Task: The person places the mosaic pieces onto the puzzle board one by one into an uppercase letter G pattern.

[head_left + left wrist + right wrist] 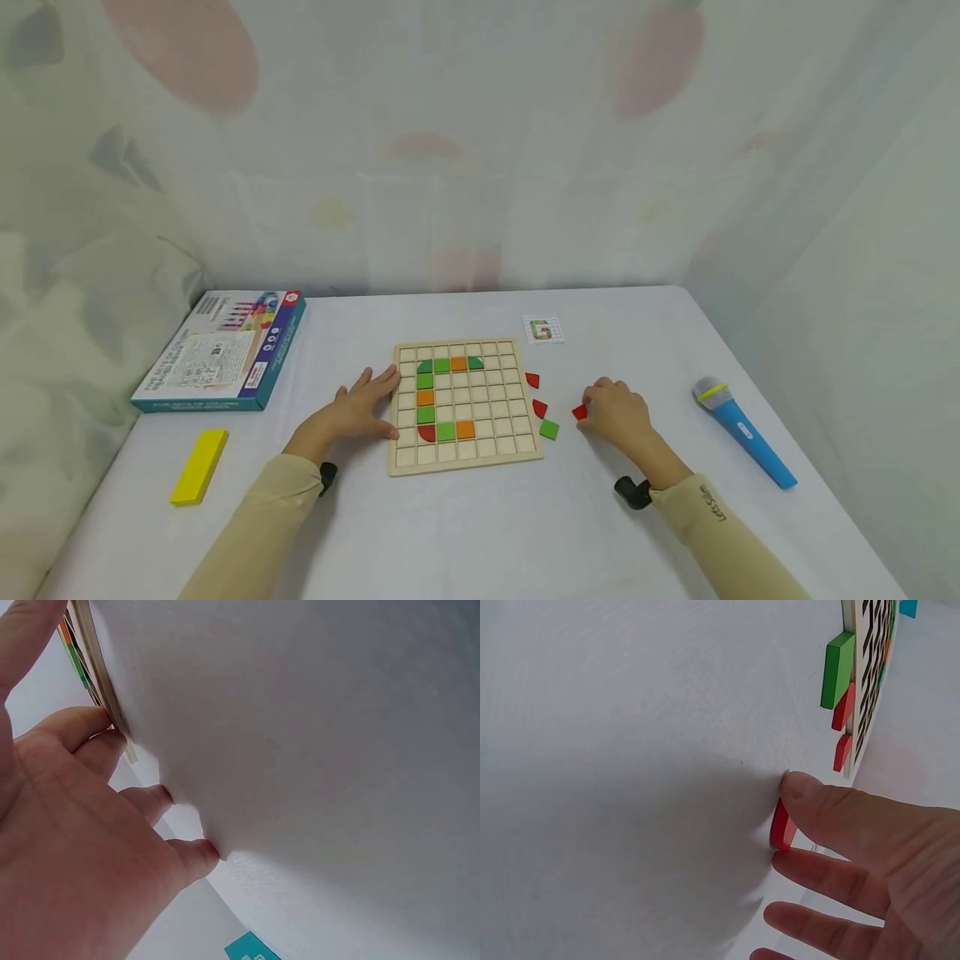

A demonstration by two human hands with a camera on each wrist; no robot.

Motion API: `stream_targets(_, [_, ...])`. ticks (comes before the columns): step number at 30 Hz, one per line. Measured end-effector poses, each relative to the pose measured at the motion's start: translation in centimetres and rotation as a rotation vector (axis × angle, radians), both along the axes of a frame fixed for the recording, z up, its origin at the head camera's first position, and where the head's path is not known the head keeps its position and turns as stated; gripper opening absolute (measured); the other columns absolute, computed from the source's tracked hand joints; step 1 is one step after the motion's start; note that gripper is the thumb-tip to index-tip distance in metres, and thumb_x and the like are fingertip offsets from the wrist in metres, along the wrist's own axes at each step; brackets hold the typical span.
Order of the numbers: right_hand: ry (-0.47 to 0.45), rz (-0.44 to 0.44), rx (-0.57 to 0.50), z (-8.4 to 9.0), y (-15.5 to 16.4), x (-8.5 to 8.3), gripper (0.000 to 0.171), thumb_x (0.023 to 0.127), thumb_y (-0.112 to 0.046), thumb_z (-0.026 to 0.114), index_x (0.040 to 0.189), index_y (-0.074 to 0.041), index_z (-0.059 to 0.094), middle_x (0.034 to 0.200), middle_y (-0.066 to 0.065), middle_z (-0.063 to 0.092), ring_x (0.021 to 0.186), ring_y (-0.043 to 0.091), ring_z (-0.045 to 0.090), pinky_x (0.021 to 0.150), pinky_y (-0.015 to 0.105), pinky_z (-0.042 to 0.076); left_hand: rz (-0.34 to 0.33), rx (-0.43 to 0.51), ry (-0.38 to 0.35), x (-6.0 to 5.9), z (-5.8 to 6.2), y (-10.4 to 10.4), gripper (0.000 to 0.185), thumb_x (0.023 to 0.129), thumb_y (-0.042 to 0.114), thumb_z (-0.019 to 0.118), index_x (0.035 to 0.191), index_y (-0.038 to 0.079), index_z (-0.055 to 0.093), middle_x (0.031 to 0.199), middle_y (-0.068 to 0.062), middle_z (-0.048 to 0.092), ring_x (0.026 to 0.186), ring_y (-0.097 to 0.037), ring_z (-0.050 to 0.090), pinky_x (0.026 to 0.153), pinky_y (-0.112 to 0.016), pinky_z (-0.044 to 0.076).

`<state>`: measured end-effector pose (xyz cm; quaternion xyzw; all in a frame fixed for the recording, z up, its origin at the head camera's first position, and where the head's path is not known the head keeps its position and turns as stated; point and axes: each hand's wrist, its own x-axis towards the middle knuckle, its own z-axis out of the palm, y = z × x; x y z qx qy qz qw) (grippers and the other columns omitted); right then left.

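At the far left a yellow block (198, 466) lies on the table (480, 533), with a box (223, 350) behind it. Next, the left hand (358, 410) is laid flat with fingers spread and straight against the left edge of the grid board (463, 406), nothing being gripped; it is judged to be there to steady the board. In the board's cells green, orange and red tiles are set in a curved line, seemingly after the small pattern card (543, 329) lying just beyond the board's far right corner. Just beside the board's right edge two red pieces (536, 394) and a green tile (549, 429) are kept loose on the table, within reach. Further right, a red tile (783, 825) is pinched on edge between the thumb and forefinger of the right hand (617, 414), the tile touching the table, well apart from the board. At the far right a blue microphone (742, 430) is lying near the table's edge.
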<state>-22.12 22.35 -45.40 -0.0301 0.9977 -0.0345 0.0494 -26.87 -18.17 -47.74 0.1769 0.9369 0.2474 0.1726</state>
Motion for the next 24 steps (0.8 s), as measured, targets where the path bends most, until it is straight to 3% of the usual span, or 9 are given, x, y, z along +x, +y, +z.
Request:
stream_targets(17, [0.02, 0.006, -0.073, 0.2, 0.1, 0.1, 0.026, 0.072, -0.025, 0.078, 0.09, -0.01, 0.067, 0.11, 0.014, 0.059, 0.09, 0.031, 0.054, 0.073, 0.047, 0.05, 0.005, -0.001, 0.003, -0.3, -0.4, -0.1, 0.108, 0.063, 0.041, 0.08, 0.148, 0.012, 0.021, 0.155, -0.007, 0.011, 0.138, -0.042, -0.004, 0.097, -0.072, -0.002])
stream_targets(24, [0.113, 0.005, -0.139, 1.2, -1.8, 0.2, 0.03, 0.072, -0.03, 0.078, 0.091, -0.009, 0.067, 0.113, 0.012, 0.059, 0.091, 0.029, 0.055, 0.067, 0.041, 0.051, 0.007, -0.005, -0.004, -0.2, -0.3, 0.0, 0.106, 0.064, 0.041, 0.08, 0.148, 0.013, 0.021, 0.155, -0.006, 0.01, 0.138, -0.041, -0.004, 0.098, -0.072, -0.002])
